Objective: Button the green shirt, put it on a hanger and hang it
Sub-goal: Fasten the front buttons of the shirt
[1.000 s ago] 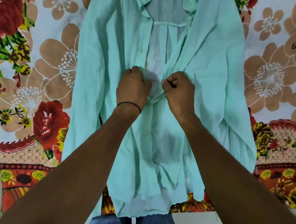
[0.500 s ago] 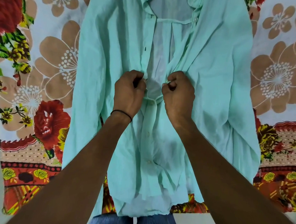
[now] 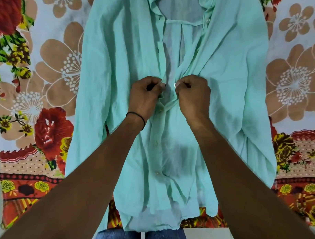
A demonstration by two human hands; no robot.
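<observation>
Green shirt (image 3: pixel 110 64): left hand (image 3: pixel 145 95) grip pinches the buttonhole edge (image 3: pixel 162 78), right hand (image 3: pixel 193 95) grip pinches the button (image 3: pixel 174 85), newly showing.

Green shirt (image 3: pixel 118 85): pale mint, creased, spread front-up on floral sheet (image 3: pixel 53 65), collar far, hem near. Lower front buttoned; upper front open, inside of back showing. Left hand (image 3: pixel 146 97) pinches buttonhole edge, right hand (image 3: pixel 193 99) pinches button edge; white button (image 3: pixel 174 85) at its fingertips, edges slightly apart.
</observation>
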